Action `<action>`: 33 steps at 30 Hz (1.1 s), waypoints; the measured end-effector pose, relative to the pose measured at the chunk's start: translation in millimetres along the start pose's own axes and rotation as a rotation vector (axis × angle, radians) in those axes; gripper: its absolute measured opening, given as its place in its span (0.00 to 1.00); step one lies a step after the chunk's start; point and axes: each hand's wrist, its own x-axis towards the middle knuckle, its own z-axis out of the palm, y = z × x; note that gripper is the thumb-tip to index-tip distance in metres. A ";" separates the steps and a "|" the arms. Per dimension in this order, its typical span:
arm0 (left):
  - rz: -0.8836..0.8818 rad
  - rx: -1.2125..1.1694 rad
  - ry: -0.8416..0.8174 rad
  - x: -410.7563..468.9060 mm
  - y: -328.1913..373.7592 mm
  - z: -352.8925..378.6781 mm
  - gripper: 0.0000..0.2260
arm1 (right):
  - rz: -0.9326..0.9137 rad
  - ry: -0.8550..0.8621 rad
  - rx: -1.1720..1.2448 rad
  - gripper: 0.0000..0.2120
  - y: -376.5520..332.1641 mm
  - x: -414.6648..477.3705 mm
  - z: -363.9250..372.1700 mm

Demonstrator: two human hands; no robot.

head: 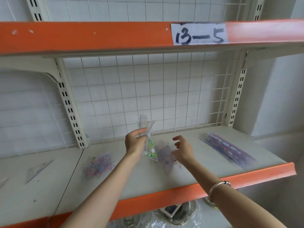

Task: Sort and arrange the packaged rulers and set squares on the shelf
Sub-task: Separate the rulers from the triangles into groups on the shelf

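**A:** Reaching in over the orange lip of the shelf (164, 195), both forearms come up toward the green-printed packet (148, 145). Which one has it?

**B:** That's the left hand (134, 142). Its fingers and thumb are pinched on the packet about halfway up, holding it upright off the shelf. A ruler and a clear set square show at the packet's top.

**A:** And the right hand (182, 149)?

**B:** Just right of that packet, fingers spread and loosely bent, with nothing in them. Beneath it, beside the packet's lower tip, lies a blurred purplish packet (164, 159). Whether the hand touches it I cannot tell.

**A:** What else lies about?

**B:** Left of the held packet and nearer us is a small pink-and-blue heap (98, 165). Further left, clear set squares (38, 170) lie flat. Well to its right is a long stack of purple ruler packs (228, 150). Behind it stands the wire grid (131, 96).

**A:** So which step is this?

**B:** Sorting, I'd judge: one packet is lifted but not yet placed. Next it needs matching to a heap of its own kind and laying flat with the edges squared. The free hand could steady the slippery film.
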 end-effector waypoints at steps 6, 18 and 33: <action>-0.014 -0.010 -0.119 2.8 -7.5 -0.3 0.17 | -0.055 0.047 -0.002 0.13 -2.4 -0.5 -3.0; -0.054 -0.075 -0.310 -14.9 -1.5 29.6 0.13 | 0.107 -0.083 0.687 0.03 -20.8 -12.7 -8.8; -0.082 -0.096 -0.340 -34.2 -5.5 53.7 0.15 | 0.200 -0.141 0.780 0.04 -7.1 -21.0 -42.4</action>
